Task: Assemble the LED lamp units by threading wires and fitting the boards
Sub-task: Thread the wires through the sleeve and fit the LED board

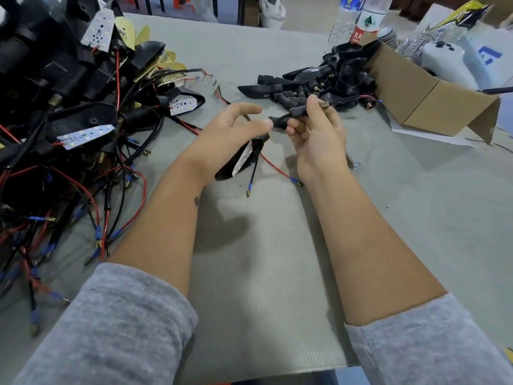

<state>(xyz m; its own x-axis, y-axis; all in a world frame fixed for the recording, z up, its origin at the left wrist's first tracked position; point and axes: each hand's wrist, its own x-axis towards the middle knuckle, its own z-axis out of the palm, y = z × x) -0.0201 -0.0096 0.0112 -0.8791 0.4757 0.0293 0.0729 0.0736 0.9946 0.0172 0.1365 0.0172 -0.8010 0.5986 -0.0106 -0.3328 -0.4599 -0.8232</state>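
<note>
The lamp unit (244, 159) in hand hangs just above the grey table (277, 273) between the two wrists, a black housing with a white LED board (242, 159) showing on its face and its black stem (298, 111) running up to the right. The left hand (230, 134) curls round the housing's upper end, thumb against it, though how firmly it grips I cannot tell; the right hand (313, 129) pinches the stem between thumb and fingers. Two leads trail from the unit, one red wire (274, 166) and one black wire (254, 173), so the threading looks done and the board likely needs seating next, which calls for steadying the housing and pressing the board flat. One heap of wired units (69, 120) lies to the left, one pile of bare housings (319, 79) spills from one cardboard box (427, 101), and two bottles (358, 20) stand behind.
</note>
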